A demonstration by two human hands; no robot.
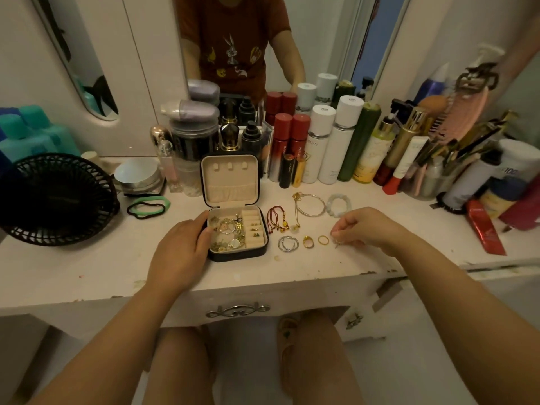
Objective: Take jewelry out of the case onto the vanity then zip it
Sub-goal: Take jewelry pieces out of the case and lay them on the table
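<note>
You are facing a white desk with a black jewelry case lying open near its front edge, just left of centre, its cream-lined lid standing upright at the far side. Your left hand is resting against the case's left wall, fingers fairly straight and the thumb tip lying on the rim. Inside the case, a tangle of gold and silver pieces is filling the left compartment. Your right hand is hovering low over the desk to the right, fingers curled, pinching a small silver piece at their tips. Between the case and that hand, jewelry is lying on the desk: red cord bracelets, a silver bangle and a pale bead bracelet farther back, and silver hoops, a gold ring and a thin gold band nearer you. A black fan is sitting at the far left, and bottles are lining the mirror behind.
</note>
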